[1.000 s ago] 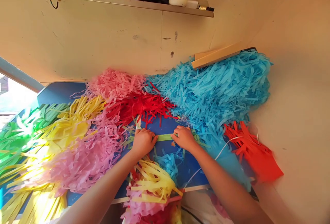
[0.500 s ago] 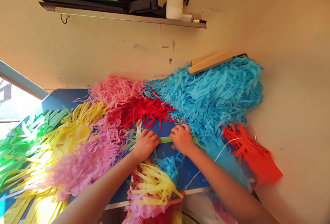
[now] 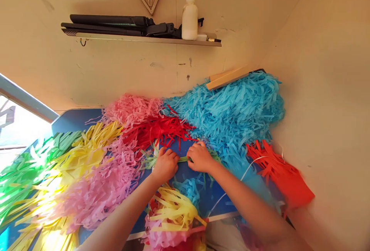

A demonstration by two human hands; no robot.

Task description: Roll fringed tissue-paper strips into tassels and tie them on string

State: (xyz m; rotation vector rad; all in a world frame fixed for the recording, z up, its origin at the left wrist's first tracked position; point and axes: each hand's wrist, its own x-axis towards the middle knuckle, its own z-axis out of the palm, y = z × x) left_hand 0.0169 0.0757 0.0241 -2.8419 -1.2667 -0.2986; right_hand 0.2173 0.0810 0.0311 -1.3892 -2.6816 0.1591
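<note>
On the blue table (image 3: 72, 118), my left hand (image 3: 165, 163) and my right hand (image 3: 199, 157) sit close together, both with fingers curled and pinched on a light green fringed paper strip (image 3: 183, 159). Only a short piece of that strip shows between the hands; its frayed ends poke out at the left. Red shredded paper (image 3: 157, 129) lies just beyond my hands. A small light blue tuft (image 3: 187, 187) and a yellow and pink bundle (image 3: 173, 210) lie below my wrists.
A big light blue fringe pile (image 3: 231, 108) fills the back right corner, with wooden slats (image 3: 228, 77) on top. Orange-red fringe (image 3: 277, 172) lies at the right. Pink (image 3: 98, 187), yellow (image 3: 83, 147) and green (image 3: 20, 166) fringes cover the left. A wall shelf (image 3: 141, 39) carries a white bottle (image 3: 189, 16).
My hands have drawn closer together, so less of the green strip shows between them. The camera has tilted up, showing more of the wall and shelf.
</note>
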